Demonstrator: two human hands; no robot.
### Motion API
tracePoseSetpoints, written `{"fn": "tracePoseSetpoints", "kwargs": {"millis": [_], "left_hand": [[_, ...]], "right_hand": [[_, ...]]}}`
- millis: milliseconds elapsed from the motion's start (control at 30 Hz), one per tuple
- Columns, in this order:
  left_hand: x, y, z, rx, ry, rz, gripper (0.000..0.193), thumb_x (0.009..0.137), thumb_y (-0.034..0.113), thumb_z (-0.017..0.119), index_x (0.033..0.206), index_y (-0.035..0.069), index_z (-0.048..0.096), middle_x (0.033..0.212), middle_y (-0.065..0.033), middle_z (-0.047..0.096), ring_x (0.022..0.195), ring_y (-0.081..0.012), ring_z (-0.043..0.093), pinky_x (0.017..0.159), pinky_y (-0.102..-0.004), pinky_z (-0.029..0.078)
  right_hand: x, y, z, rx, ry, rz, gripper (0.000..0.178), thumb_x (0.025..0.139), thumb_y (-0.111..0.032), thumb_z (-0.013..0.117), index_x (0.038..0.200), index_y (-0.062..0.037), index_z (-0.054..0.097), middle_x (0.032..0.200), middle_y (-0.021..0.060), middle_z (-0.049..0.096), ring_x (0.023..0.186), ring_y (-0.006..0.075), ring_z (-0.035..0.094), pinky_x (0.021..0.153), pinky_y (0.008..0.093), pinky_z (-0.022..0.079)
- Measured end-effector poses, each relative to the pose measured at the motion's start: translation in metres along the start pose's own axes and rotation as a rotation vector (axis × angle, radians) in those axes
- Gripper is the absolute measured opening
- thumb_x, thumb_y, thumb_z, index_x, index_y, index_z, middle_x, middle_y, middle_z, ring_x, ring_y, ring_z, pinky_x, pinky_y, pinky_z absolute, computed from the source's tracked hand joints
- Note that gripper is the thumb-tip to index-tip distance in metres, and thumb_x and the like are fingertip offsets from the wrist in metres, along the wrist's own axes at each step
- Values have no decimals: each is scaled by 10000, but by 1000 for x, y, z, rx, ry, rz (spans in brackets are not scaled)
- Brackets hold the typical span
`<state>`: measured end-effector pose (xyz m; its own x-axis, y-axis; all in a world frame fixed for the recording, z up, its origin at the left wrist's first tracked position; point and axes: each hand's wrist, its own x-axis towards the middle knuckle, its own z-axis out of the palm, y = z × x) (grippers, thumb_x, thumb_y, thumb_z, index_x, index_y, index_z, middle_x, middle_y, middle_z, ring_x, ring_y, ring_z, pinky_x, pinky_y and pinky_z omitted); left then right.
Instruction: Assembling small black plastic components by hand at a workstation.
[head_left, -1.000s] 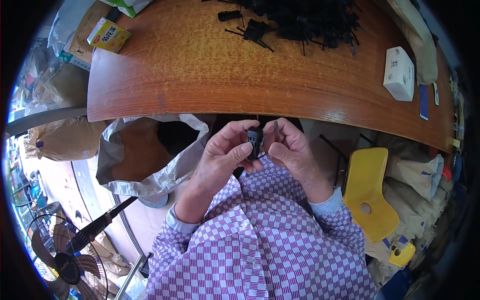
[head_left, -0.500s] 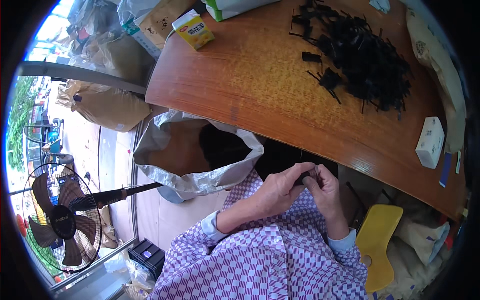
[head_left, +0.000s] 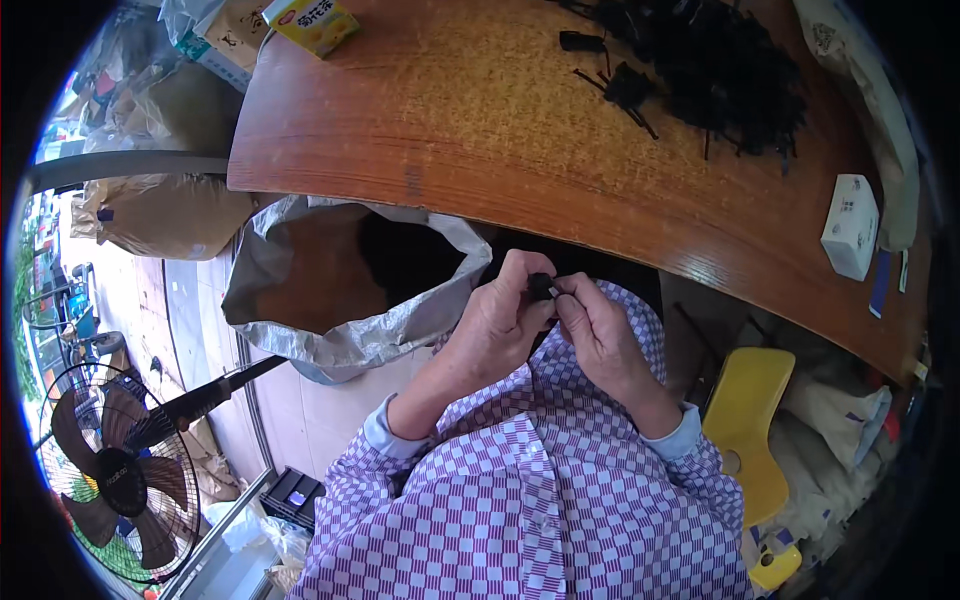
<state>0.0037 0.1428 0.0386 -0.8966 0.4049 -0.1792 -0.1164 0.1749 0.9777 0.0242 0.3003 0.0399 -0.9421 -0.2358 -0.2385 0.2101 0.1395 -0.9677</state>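
In front of my lap, below the table's near edge, my left hand [head_left: 500,318] is closed around a small black piece [head_left: 541,287]. Thumb and fingers of my right hand [head_left: 600,332] pinch its right end, where a small pale spot shows. The kind of piece is too small to make out, and fingers cover part of it. A large heap of black pieces with thin strips sticking out [head_left: 725,85] lies on the wooden table [head_left: 400,130]. Just left of my hands, a grey-white woven sack [head_left: 345,345] gapes wide, with dark material inside at its right.
A yellow carton [head_left: 318,25] sits at the table's far left, and a white box [head_left: 851,228] at its right. To my lower left is a black fan [head_left: 122,480]. A yellow chair [head_left: 748,430] stands at my right. Brown bags [head_left: 165,215] rest beyond the sack.
The whole view has shifted, so the table and sack appear higher and further left. My hands have turned slightly, and the black piece between them now shows more.
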Motion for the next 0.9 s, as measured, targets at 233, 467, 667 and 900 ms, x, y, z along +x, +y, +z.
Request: {"fn": "tracePoseSetpoints", "kwargs": {"millis": [233, 467, 667, 900], "left_hand": [[-9, 13, 3, 298, 128, 19, 309, 781, 26, 596, 1054, 8, 452, 975, -211, 557, 865, -418, 587, 675, -458, 490], [-42, -6, -22, 571, 593, 81, 265, 775, 63, 603, 1001, 59, 464, 844, -145, 570, 715, -350, 602, 568, -400, 494], [-48, -14, -81, 1040, 563, 26, 383, 775, 66, 607, 1144, 108, 514, 1139, -133, 533, 1043, -338, 546, 864, -411, 458], [-4, 124, -6, -91, -214, 1002, 180, 779, -41, 602, 947, 25, 602, 934, -248, 624, 733, -307, 659, 567, -321, 553]], "right_hand": [[-2, 7, 14, 117, 7, 52, 202, 984, -176, 414, 1052, -18, 520, 768, -6, 481, 668, 53, 417, 561, 206, 344], [21, 2, 32, 246, -322, 80, 214, 989, -197, 434, 1095, -25, 506, 701, -63, 383, 600, -4, 336, 507, 153, 272], [12, 23, -8, 46, -46, -89, 161, 927, -62, 496, 1075, -8, 528, 664, -66, 347, 590, 9, 310, 527, 169, 272], [52, -31, -59, -370, 359, -300, 212, 903, -48, 547, 1113, -19, 544, 706, -24, 485, 593, 23, 398, 531, 186, 333]]}}
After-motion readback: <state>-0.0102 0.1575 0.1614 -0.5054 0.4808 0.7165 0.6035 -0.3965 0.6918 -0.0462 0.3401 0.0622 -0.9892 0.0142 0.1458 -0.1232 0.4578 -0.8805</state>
